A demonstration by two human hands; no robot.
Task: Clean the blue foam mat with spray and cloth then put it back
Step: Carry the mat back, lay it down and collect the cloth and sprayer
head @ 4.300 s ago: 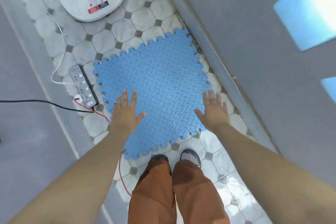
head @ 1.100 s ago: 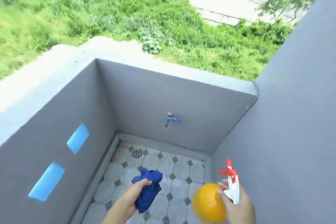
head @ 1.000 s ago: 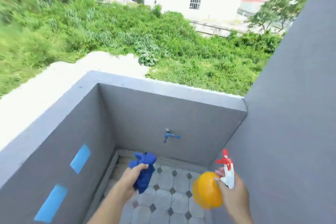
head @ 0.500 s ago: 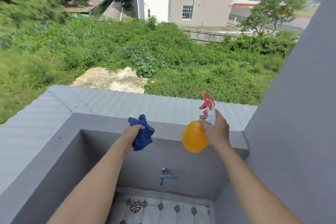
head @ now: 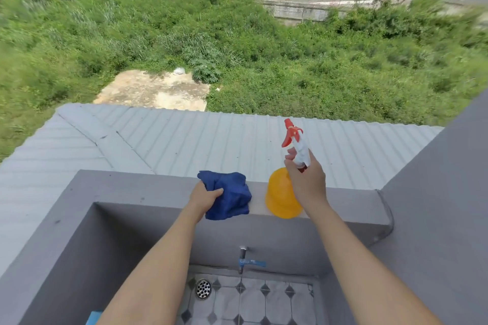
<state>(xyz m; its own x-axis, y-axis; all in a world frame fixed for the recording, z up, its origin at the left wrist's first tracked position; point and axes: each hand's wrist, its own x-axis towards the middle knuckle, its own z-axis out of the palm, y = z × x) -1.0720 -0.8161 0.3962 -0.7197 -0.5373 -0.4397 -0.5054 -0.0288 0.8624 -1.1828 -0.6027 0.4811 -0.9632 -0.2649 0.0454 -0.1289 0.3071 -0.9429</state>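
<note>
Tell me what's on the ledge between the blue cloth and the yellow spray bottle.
Nothing: in the head view, only a short bare strip of grey ledge separates the cloth from the spray bottle.

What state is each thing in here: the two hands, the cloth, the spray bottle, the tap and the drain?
Left hand: closed on the cloth.
Blue cloth: bunched up, resting on the ledge.
Right hand: fingers wrapped round the bottle's neck.
Spray bottle: upright, base on the ledge.
Tap: no water running.
Drain: uncovered, floor around it looks dry.
</note>
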